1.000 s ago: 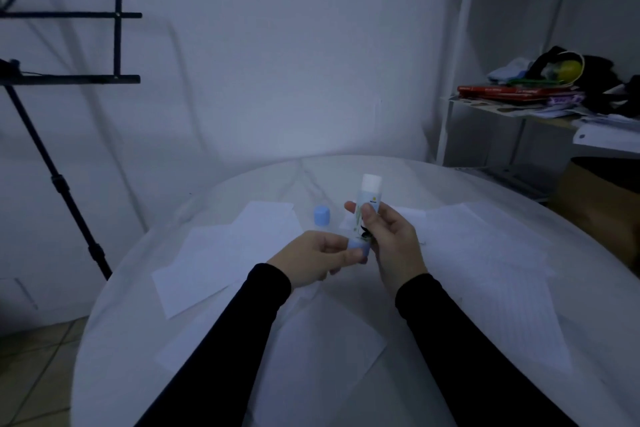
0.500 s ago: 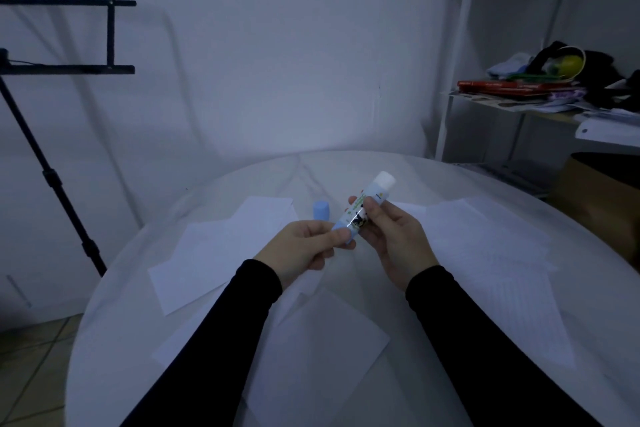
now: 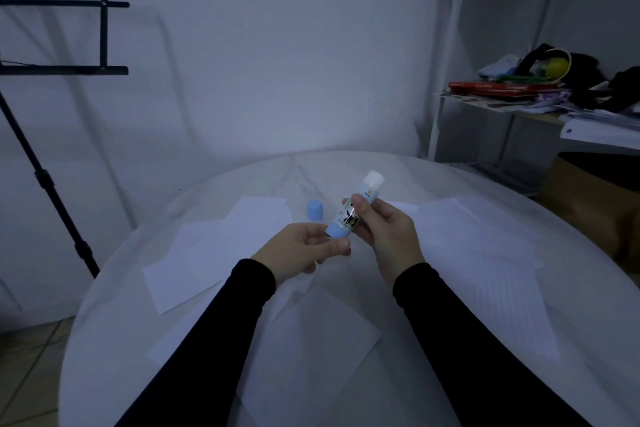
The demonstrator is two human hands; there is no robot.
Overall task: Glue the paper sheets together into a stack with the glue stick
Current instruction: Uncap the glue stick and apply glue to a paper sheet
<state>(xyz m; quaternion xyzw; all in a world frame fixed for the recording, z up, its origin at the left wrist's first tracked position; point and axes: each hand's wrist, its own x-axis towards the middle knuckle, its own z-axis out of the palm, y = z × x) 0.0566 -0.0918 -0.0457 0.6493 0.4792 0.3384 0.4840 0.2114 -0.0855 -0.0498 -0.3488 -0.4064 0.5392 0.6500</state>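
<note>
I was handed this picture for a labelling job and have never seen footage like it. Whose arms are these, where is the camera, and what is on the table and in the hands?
There is no machine here. The camera sits on a person's head and looks forward and down, so the two black-sleeved arms are that person's own.

The right hand grips the body of a glue stick, tilted with its white uncapped tip pointing up and away. The left hand pinches its blue base. The blue cap stands on the table just behind the hands.

Loose paper sheets lie spread over the round white table, to the left, to the right and under the arms. A black stand and a cluttered shelf are behind.
</note>
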